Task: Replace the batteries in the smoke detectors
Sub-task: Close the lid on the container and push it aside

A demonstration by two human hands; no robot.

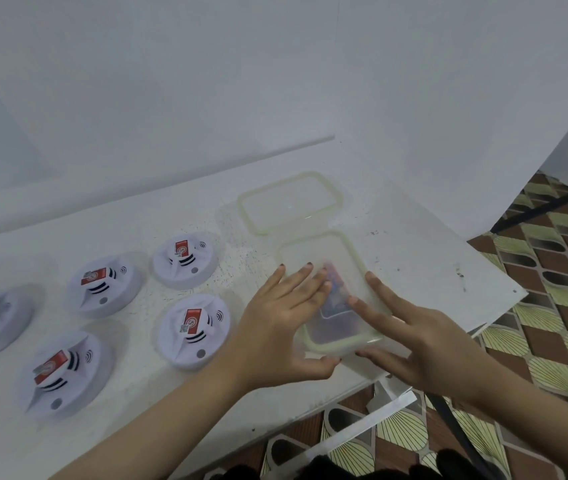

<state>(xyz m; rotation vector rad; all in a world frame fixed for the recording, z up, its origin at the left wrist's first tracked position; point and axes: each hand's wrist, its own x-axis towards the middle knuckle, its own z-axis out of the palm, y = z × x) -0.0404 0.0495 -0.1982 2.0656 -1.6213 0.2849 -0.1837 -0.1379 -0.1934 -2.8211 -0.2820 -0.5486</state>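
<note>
Clear rectangular plastic box with pale green rim (336,249) sits on white table (431,261); contents blurred and coloured, not identifiable. Left hand (275,327) and right hand (424,341) lie flat on its top, fingers straight, thumbs at near edge, grasping nothing. Five white round plastic smoke detectors with red labels (194,329) lie at 9 o'clock of box, apart from it. Second clear rimmed rectangular piece (289,202) at 11 o'clock, just beside.

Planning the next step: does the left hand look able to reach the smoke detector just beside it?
Probably yes. The left hand rests on the container with straight fingers, and only bare table lies between it and the smoke detector.
</note>
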